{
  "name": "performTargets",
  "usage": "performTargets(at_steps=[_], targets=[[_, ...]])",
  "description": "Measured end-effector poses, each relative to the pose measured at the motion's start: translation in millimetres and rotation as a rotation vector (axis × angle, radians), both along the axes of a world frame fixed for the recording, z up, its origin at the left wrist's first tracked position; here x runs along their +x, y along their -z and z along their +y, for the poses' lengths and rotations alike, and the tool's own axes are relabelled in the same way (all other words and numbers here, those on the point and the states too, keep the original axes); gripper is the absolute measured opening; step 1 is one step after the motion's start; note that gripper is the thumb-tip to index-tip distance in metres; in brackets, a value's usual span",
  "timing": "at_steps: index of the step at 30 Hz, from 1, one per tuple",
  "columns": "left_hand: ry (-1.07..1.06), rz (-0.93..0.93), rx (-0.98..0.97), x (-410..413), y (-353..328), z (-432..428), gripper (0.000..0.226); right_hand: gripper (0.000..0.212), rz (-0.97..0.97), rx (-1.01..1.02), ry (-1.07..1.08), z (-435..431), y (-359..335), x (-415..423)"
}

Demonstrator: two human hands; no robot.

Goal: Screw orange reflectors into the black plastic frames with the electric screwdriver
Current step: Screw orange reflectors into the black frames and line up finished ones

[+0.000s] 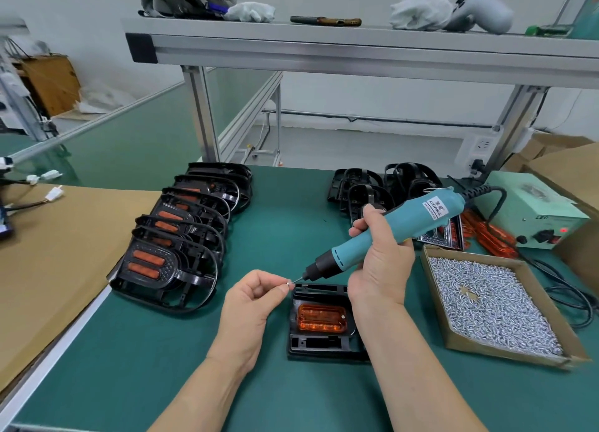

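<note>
The right hand (379, 269) grips the electric screwdriver (408, 222), its tip at a screw (288, 281) pinched by the left hand (249, 302), above an orange reflector (321, 318) in a black frame (317, 347) on the bench (162, 350).

A factory assembly station: green-matted workbench (162, 350), aluminium-profile shelf (356, 47), a screw box (492, 305), stacked frames (181, 237).
</note>
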State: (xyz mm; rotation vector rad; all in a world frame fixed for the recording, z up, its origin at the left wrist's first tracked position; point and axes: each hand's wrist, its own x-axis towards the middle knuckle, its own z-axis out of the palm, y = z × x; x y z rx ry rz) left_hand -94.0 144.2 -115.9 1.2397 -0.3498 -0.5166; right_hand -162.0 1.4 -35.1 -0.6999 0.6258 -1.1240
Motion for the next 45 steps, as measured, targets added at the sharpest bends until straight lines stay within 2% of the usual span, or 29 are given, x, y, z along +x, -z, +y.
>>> performTargets(at_steps=[22,29,35,45], targets=[[0.024,-0.014,-0.002,0,-1,2,0.022,0.021,0.033,0.036,0.008,2,7,2],[-0.008,-0.055,-0.005,0,0,1,0.029,0.022,0.046,0.055,0.031,4,10,3],[0.014,-0.009,-0.058,1,-1,2,0.029,0.022,0.054,0.044,0.027,6,13,2],[0.007,-0.087,0.003,-2,1,1,0.028,0.021,0.031,-0.037,0.042,9,13,0]])
